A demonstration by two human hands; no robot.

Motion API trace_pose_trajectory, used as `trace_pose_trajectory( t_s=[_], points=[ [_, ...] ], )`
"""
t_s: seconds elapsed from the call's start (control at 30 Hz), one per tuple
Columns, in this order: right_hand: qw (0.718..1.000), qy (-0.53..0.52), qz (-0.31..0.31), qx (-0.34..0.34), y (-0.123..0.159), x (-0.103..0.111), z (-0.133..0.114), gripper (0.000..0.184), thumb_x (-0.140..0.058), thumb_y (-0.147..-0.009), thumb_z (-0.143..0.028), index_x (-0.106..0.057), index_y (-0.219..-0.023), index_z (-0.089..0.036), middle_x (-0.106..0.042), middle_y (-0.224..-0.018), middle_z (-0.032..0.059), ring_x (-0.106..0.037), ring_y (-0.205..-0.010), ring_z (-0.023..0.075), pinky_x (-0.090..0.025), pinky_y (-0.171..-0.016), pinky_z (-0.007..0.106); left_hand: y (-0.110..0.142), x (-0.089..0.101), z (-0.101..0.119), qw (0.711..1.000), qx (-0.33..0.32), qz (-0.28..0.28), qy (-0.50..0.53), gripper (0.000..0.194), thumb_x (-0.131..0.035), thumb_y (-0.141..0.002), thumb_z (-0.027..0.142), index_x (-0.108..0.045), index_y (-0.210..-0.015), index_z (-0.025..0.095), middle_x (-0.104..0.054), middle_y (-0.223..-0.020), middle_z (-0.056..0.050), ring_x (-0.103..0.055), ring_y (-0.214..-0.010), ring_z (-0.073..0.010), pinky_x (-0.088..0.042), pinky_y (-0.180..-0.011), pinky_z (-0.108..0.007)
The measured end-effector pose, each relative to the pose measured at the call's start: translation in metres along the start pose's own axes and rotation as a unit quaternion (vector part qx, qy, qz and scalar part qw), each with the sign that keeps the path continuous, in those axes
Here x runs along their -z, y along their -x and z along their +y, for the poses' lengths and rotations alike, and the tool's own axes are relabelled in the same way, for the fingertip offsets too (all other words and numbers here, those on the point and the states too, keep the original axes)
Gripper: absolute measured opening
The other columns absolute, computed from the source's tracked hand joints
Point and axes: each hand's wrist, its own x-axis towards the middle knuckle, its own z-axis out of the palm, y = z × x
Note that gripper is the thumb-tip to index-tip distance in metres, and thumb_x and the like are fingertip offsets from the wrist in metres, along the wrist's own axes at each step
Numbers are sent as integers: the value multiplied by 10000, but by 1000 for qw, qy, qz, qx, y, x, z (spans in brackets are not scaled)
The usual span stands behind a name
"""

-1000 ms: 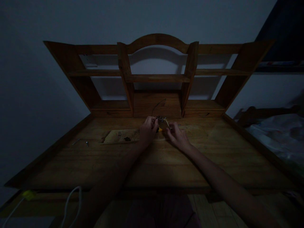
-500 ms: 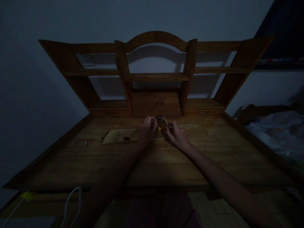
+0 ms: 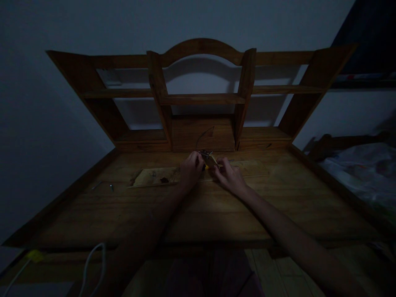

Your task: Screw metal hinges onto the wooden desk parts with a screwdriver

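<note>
1 wooden desk (image 3: 232,218), in dim light. 1 wooden shelf unit (image 3: 201,100), arched at top centre, standing along the desk's rear. 1 flat board (image 3: 147,177), stained, lying on the desk, partly behind the hands. 1 white cable (image 3: 104,252), looped at the front edge, left. 2 hands: left hand (image 3: 191,168), fingers curled and pinching; right hand (image 3: 230,175), thumb and fingers gripping the right edge. 1 small flat piece (image 3: 210,160), tilted, held between both above the board; dark fittings at its upper end, too dim to identify. 2 slim metal items (image 3: 111,187), left, apart.
</note>
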Motion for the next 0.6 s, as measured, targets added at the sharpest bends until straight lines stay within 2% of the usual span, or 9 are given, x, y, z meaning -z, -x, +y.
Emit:
trace_pose_trajectory(
  t_s=[0.2, 0.3, 0.43, 0.6],
  points=[
    [1000, 0, 4, 5, 0, 0, -1, 188, -522, -1000, -331, -518, -1152, -220, -773, -931, 56, -738, -691, 188, -479, -595, 265, 0, -1, -2, 1000, 15, -12, -12, 249, -374, -1056, 265, -502, -848, 218, -586, -795, -9, -561, -731, -160, -399, -683, -280],
    [1000, 1, 12, 7, 0, -1, 0, 171, -524, -992, -320, -520, -1131, -221, -769, -923, 54, -734, -683, 180, -475, -591, 259, -1, 0, 1, 1000, -4, -16, -4, 273, -348, -1074, 285, -525, -879, 215, -604, -841, -25, -586, -770, -167, -428, -712, -288],
    [1000, 7, 26, -2, 1, -1, 1, 165, -531, -975, -320, -521, -1106, -220, -762, -888, 56, -716, -640, 182, -458, -573, 266, -2, 1, 4, 1000, -18, 9, 12, 213, -422, -1065, 337, -570, -982, 207, -626, -968, -58, -623, -885, -183, -475, -803, -306],
    [999, 0, 27, -23, 0, 0, 0, 164, -535, -967, -345, -517, -1073, -222, -757, -868, 60, -722, -651, 193, -463, -576, 267, -3, 2, 4, 1000, -16, 26, 7, 161, -493, -1044, 323, -590, -1002, 203, -631, -1002, -69, -636, -922, -195, -498, -837, -324]
  ],
)
